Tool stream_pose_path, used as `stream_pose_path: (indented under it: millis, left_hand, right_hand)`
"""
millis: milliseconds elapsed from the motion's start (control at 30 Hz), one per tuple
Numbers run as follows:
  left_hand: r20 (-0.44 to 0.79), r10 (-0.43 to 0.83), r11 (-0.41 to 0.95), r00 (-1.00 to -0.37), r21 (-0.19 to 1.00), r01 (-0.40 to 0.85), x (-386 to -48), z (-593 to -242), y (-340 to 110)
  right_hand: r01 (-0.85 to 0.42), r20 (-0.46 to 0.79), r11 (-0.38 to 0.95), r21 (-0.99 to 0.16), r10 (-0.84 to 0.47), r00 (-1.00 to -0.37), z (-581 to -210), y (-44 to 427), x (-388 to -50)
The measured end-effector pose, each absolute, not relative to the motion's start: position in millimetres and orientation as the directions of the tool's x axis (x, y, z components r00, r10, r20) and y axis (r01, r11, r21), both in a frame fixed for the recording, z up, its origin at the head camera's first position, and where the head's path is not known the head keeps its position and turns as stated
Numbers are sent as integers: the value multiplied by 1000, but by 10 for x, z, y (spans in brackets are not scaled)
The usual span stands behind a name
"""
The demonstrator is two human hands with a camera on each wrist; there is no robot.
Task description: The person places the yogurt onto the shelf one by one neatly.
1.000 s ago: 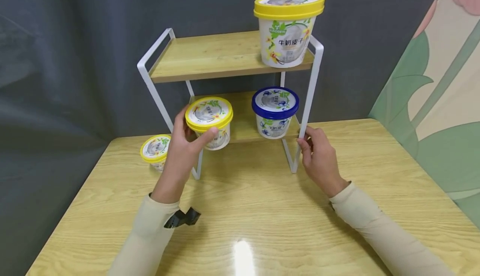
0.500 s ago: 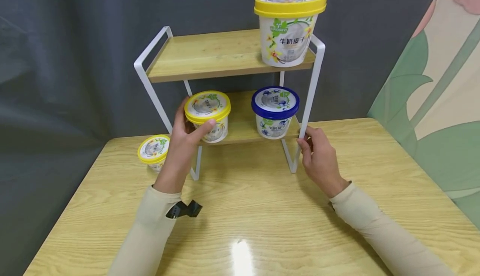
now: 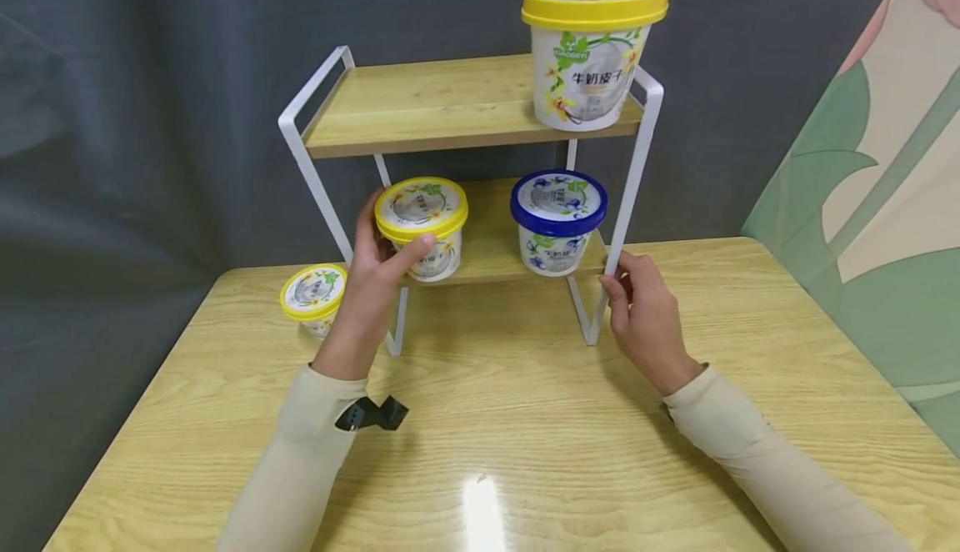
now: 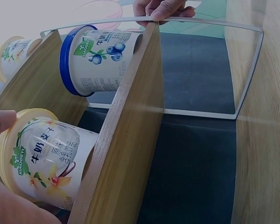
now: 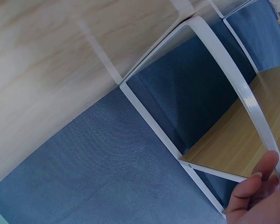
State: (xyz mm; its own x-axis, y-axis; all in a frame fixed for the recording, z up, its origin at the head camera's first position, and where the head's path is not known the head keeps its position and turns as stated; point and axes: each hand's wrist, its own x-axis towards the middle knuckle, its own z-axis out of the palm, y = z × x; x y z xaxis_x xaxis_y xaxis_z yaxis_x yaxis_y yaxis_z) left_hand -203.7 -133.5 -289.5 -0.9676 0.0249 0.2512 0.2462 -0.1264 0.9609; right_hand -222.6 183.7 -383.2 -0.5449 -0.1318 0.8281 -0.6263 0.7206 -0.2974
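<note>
My left hand [image 3: 371,285] grips a yellow-lidded white tub [image 3: 422,227] at the left of the lower shelf [image 3: 487,262], thumb on the near side of the lid. In the left wrist view the base of this tub [image 4: 51,158] meets or nearly meets the shelf board; I cannot tell if it bears its weight. My right hand [image 3: 647,318] pinches the right front leg [image 3: 628,193] of the white-framed rack beside the lower shelf. Close to that leg, a blue-lidded tub [image 3: 558,223] stands upright on the lower shelf.
A larger-looking yellow-lidded tub [image 3: 592,56] stands at the right end of the upper shelf [image 3: 435,106]. Another yellow-lidded tub [image 3: 313,295] sits on the wooden table [image 3: 525,419], left of the rack and partly behind my left wrist. A dark curtain [image 3: 172,118] hangs behind.
My left hand has moved the yellow-lidded tub slightly up and back, over the lower shelf. My right hand keeps its hold on the rack leg. The head view has shifted slightly.
</note>
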Motion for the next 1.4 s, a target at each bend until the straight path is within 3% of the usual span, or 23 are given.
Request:
stream_pose_path:
  millis: [567,1033,1400]
  left_hand:
    - [265,36,-99,-964,960,260,-2005,-2881,-1338]
    - [211,117,-18,-970,977,211,-1893,-2884,-1404]
    - [224,30,326,-974,919,221,-1523,-3071,-1488]
  right_hand:
    - [-641,835,703,-307,-124,-536,-3831,1831,-2228]
    - [-623,823,715,-317,-119,-556,-3844,1840,-2226]
    - [-627,824,714,-313,-124,-553,-3839,1825,-2220]
